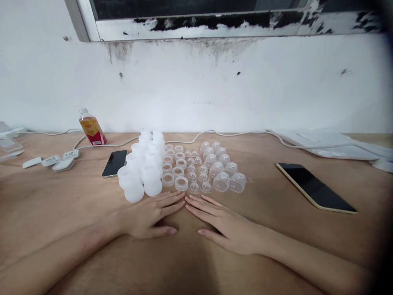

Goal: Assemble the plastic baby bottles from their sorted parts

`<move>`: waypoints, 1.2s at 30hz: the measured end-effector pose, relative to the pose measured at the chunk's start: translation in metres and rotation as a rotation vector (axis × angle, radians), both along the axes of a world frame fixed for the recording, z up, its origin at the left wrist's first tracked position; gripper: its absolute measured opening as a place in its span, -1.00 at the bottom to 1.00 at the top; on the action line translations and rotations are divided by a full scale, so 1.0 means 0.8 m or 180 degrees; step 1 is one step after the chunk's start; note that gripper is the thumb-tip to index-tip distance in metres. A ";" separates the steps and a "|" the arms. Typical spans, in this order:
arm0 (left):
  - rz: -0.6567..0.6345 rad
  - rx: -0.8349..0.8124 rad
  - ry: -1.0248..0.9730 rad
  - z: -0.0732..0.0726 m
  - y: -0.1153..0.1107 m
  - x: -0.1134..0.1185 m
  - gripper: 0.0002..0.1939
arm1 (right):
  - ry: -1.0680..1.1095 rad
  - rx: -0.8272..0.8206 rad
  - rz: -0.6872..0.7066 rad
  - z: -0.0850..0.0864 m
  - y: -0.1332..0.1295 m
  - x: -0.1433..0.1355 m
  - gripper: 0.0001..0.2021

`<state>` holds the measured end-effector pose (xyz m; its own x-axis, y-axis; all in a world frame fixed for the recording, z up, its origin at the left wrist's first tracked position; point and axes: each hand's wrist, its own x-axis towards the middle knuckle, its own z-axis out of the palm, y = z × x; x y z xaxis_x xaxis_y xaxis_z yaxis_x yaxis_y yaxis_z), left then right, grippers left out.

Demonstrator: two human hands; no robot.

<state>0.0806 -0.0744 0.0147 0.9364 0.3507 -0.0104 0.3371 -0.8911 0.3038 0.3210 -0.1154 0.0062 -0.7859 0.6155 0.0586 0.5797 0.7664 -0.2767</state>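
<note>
My left hand [150,215] lies flat on the wooden table, fingers stretched out, just in front of white translucent bottles [152,180] and white rings [181,183]. My right hand [224,225] rests flat too, its fingertips close to those of my left hand. Neither hand holds anything. Two columns of clear nipples [205,187] stand beyond the fingertips, between the rings and the clear domed caps [237,182]. The bottles are grouped at the left of these rows, the caps at the right.
A phone [114,163] lies left of the bottles, and a larger phone [316,187] at the right. Farther left are a drink bottle [92,129] and white flat pieces [64,164]. A white cable [211,131] and plastic bags [328,144] lie near the wall.
</note>
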 end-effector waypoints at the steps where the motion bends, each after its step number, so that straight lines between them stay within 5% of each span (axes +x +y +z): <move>1: 0.0007 0.0006 0.0009 0.000 0.000 0.000 -0.33 | 0.0021 -0.0004 0.0003 0.000 0.000 0.000 -0.48; 17: 0.0136 0.0480 -0.0096 -0.006 -0.005 0.005 -0.44 | 0.0300 0.0445 -0.0061 -0.005 0.000 -0.003 -0.58; 23: 0.0980 0.1080 -0.0465 -0.019 -0.011 0.043 -0.76 | 0.0686 0.0818 -0.0784 -0.017 0.001 -0.011 -0.81; 27: 0.1324 0.1319 -0.0439 -0.020 -0.010 0.059 -0.82 | 0.0898 0.0581 -0.1379 -0.022 0.015 -0.021 -0.83; 32: 0.1556 0.1264 -0.0556 -0.021 -0.009 0.055 -0.68 | 0.1352 0.0164 -0.2063 -0.020 0.040 -0.032 -0.47; 36: 0.1499 0.1160 -0.0585 -0.022 -0.007 0.053 -0.63 | 0.1234 0.0172 -0.2076 -0.020 0.050 -0.030 -0.70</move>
